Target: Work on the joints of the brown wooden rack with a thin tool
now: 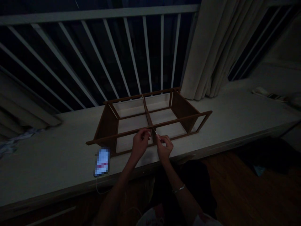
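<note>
A brown wooden shelf frame (185, 110) lies on the pale window ledge, with a middle board splitting it into sections. At its front rail, beside the middle board, my left hand (140, 145) has its fingers curled together; what they hold, if anything, is too dark to make out. Just to the right, my right hand (165, 148) pinches a thin, shiny metal rod (157, 135). The rod's upper end points toward the joint of the rail and middle board. Whether it touches the wood I cannot tell.
A lit phone (102, 161) with a white cable (98, 188) lies near the ledge's front edge (58, 188). White railing bars (129, 53) stand behind the frame. Curtains (207, 47) hang on both sides. Dark cloth (265, 153) lies at lower right. The room is dim.
</note>
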Demonstrator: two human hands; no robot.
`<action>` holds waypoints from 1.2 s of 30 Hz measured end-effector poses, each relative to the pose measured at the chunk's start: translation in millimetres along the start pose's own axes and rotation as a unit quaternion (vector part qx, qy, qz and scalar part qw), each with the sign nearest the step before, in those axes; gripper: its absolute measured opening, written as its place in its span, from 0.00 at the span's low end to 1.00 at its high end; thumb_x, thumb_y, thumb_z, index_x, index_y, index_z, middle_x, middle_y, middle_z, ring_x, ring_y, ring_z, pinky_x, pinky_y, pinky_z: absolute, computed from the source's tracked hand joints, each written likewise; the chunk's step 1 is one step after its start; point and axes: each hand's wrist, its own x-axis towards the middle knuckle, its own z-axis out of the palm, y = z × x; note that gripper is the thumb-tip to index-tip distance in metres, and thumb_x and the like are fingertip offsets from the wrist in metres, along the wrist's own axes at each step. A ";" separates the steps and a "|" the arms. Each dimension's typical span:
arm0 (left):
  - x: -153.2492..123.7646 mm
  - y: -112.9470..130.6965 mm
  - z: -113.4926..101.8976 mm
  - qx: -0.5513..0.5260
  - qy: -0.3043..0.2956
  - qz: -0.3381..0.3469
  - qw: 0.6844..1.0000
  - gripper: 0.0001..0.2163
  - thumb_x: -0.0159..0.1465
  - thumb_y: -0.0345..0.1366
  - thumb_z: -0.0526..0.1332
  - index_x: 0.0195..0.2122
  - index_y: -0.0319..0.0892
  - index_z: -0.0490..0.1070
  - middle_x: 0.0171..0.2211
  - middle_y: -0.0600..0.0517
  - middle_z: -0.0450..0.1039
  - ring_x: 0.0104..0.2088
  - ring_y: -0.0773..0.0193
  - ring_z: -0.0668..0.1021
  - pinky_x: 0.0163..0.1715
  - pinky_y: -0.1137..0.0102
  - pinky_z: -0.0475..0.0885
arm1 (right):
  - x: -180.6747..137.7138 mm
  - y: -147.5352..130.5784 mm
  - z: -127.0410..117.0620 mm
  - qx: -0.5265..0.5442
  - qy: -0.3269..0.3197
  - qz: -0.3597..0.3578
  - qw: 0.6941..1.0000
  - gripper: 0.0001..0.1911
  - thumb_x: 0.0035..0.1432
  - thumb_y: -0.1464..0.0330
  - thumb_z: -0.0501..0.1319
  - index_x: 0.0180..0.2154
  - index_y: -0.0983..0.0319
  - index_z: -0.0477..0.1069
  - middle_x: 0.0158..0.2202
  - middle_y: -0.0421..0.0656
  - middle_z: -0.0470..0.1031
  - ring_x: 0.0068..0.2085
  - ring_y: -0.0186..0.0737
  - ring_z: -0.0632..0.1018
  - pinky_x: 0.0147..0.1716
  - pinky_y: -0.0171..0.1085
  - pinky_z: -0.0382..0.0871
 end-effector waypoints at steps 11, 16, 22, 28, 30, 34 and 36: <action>102.6 11.4 -19.6 0.307 -0.247 0.306 0.866 0.13 0.63 0.36 0.50 0.45 0.43 0.69 0.42 0.48 0.71 0.45 0.61 0.70 0.49 0.62 0.63 | -3.0 0.9 0.6 -0.020 0.000 -0.028 0.999 0.04 0.53 0.69 0.61 0.29 0.62 0.73 0.25 0.41 0.70 0.27 0.32 0.70 0.28 0.35 0.67; 105.1 -3.4 -24.7 0.248 -0.280 0.287 0.882 0.14 0.62 0.35 0.49 0.45 0.42 0.70 0.43 0.46 0.69 0.45 0.63 0.70 0.49 0.65 0.63 | -2.9 2.8 1.6 -0.041 -0.001 -0.062 0.997 0.04 0.54 0.69 0.60 0.29 0.62 0.73 0.26 0.41 0.71 0.28 0.33 0.71 0.29 0.35 0.68; 104.9 -11.2 -25.0 0.114 -0.283 0.202 0.931 0.14 0.55 0.32 0.56 0.42 0.42 0.73 0.48 0.45 0.69 0.50 0.59 0.70 0.50 0.66 0.64 | -0.8 5.1 5.7 -0.086 0.006 -0.109 0.990 0.03 0.53 0.71 0.61 0.28 0.62 0.72 0.24 0.41 0.71 0.28 0.34 0.72 0.31 0.36 0.67; 104.2 -1.0 -31.8 0.077 -0.294 0.175 0.937 0.14 0.53 0.33 0.59 0.41 0.43 0.74 0.48 0.45 0.70 0.39 0.63 0.76 0.39 0.70 0.71 | 3.4 5.8 7.6 -0.133 -0.005 -0.152 0.979 0.02 0.53 0.73 0.61 0.29 0.61 0.72 0.23 0.40 0.72 0.27 0.33 0.72 0.31 0.36 0.65; 105.6 -0.6 -33.8 0.080 -0.297 0.187 0.933 0.14 0.54 0.35 0.59 0.42 0.43 0.73 0.49 0.44 0.70 0.37 0.64 0.76 0.38 0.70 0.71 | 4.3 6.8 7.6 -0.148 -0.011 -0.164 0.975 0.03 0.53 0.73 0.61 0.29 0.61 0.72 0.23 0.40 0.72 0.26 0.33 0.72 0.31 0.36 0.64; 108.6 -4.4 -35.0 0.115 -0.313 0.198 0.922 0.16 0.55 0.35 0.59 0.45 0.45 0.71 0.53 0.44 0.66 0.44 0.61 0.74 0.44 0.67 0.69 | 4.8 10.8 9.2 -0.172 -0.010 -0.188 0.967 0.02 0.52 0.73 0.61 0.29 0.61 0.72 0.23 0.40 0.72 0.26 0.33 0.72 0.29 0.36 0.63; 109.5 -7.1 -34.9 0.113 -0.315 0.197 0.921 0.17 0.54 0.35 0.60 0.46 0.45 0.70 0.54 0.44 0.65 0.47 0.59 0.73 0.45 0.67 0.68 | 5.0 12.9 10.4 -0.188 -0.009 -0.203 0.961 0.02 0.52 0.73 0.62 0.29 0.61 0.71 0.22 0.40 0.72 0.25 0.33 0.72 0.29 0.36 0.63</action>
